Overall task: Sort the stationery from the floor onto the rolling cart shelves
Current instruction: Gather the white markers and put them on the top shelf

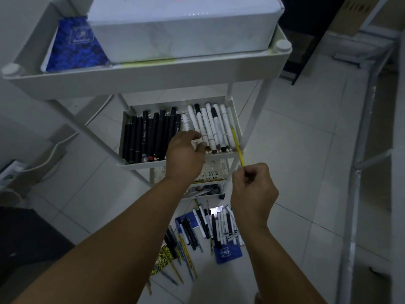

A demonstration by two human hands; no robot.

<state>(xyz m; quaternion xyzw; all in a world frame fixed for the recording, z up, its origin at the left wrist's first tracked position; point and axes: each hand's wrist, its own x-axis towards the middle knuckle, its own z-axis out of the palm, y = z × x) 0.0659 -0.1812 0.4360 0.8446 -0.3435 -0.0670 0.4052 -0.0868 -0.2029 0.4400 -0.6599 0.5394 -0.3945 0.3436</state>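
Note:
A white rolling cart (pixel 153 73) stands before me. Its middle shelf (pixel 219 157) holds a row of black markers (pixel 149 137) on the left and white markers (pixel 210 126) on the right. My left hand (pixel 184 154) reaches over that shelf, fingertips touching the near ends of the white markers. My right hand (pixel 252 189) pinches a yellow pencil (pixel 237 145) by its lower end, the pencil slanting up over the shelf's right edge. A pile of pens, pencils and markers (pixel 210 231) lies on the tiled floor with a small blue notebook (pixel 228 252).
The top shelf carries a blue notebook (pixel 74 47) and a large white box (pixel 182 29). A lower shelf (pixel 206 189) holds small items. A grey metal rack (pixel 359 163) stands on the right, dark objects at the left.

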